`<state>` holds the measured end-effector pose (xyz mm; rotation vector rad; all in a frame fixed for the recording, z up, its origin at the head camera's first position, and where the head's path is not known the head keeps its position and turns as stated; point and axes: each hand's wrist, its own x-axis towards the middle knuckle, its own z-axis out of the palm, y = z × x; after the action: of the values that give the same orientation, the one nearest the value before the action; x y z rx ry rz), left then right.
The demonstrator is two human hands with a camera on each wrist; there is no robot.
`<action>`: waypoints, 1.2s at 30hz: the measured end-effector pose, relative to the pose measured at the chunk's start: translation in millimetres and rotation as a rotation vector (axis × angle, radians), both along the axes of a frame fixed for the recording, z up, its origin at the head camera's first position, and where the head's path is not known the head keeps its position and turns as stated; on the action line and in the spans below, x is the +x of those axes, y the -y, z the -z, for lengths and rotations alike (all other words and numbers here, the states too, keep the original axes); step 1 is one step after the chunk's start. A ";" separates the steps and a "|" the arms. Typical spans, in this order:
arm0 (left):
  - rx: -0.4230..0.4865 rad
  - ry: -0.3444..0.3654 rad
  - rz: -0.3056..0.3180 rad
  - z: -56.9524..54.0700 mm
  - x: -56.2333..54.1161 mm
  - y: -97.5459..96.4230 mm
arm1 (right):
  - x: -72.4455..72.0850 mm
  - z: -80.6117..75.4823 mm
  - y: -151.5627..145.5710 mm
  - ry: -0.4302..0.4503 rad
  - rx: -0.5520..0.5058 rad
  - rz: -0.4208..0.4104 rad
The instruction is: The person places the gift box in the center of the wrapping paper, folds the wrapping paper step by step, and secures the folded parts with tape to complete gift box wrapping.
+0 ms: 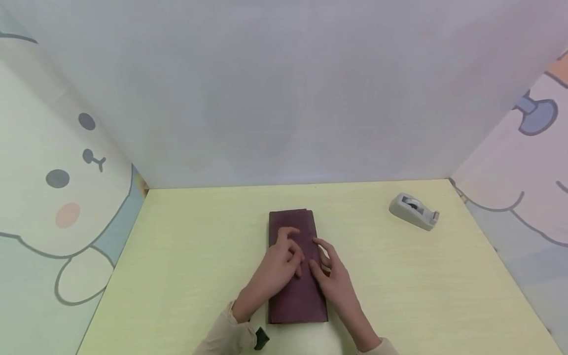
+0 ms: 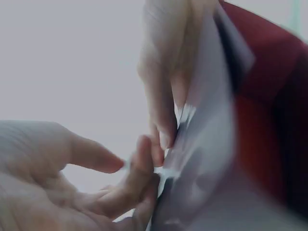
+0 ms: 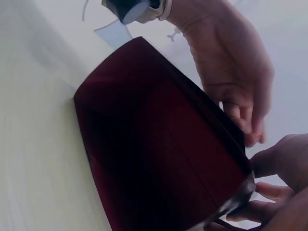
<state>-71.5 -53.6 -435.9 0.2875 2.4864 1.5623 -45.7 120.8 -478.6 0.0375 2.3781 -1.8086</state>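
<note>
We locate the oblong maroon item (image 1: 301, 303) near the front middle of the tabletop (image 1: 199, 236), with its long sides running away from the person. We see the right hand (image 1: 335, 278) at the item's right edge: its thumb lies on the near face, its other fingers reach over and around the edge, and its grip pinches the item there. We find the left hand (image 1: 281, 261) above the item in the head view, crossing from the left with its fingers bent toward the same edge. In the left wrist view, both sets of fingertips meet close together beside a pale, glossy part of the item; blur and overlap obscure the contact, so we cannot tell whether the left hand's grip is closed on anything. We note pale sleeves at both wrists and a small black device (image 1: 261, 339) beside the left cuff (image 1: 241, 328). We observe a grey tape dispenser (image 1: 412, 211) at the far right of the tabletop, well apart from the hands, with a roll of tape (image 1: 413, 203) seated in it. We see a plain rear wall (image 1: 301, 98) and cartoon-printed side walls (image 1: 26, 281).
</note>
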 end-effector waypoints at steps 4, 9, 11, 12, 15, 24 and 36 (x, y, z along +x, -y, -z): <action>0.106 -0.134 -0.249 10.7 7.8 7.5 | 1.9 0.8 2.4 -0.036 0.052 0.015; 0.079 -0.040 -0.411 32.5 17.4 13.0 | 3.9 1.3 4.8 -0.022 0.078 0.037; 0.102 0.030 -0.335 41.2 19.2 12.8 | 4.8 1.3 6.4 -0.018 0.101 0.032; 0.125 0.059 -0.290 45.2 19.9 12.4 | 5.2 1.1 7.3 -0.015 0.113 0.028; 0.210 0.122 -0.208 53.3 20.4 10.8 | 5.5 0.5 9.9 -0.019 0.146 0.003; 0.201 0.120 -0.172 59.2 12.5 12.3 | 2.7 -2.4 10.7 -0.035 0.192 -0.031; -0.696 -0.669 0.135 51.5 8.9 22.4 | 2.6 2.6 10.0 -0.052 0.176 -0.036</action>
<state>-62.5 -75.9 -487.4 0.9453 3.2052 0.5030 -43.2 110.7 -481.2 -0.0322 2.5505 -1.5988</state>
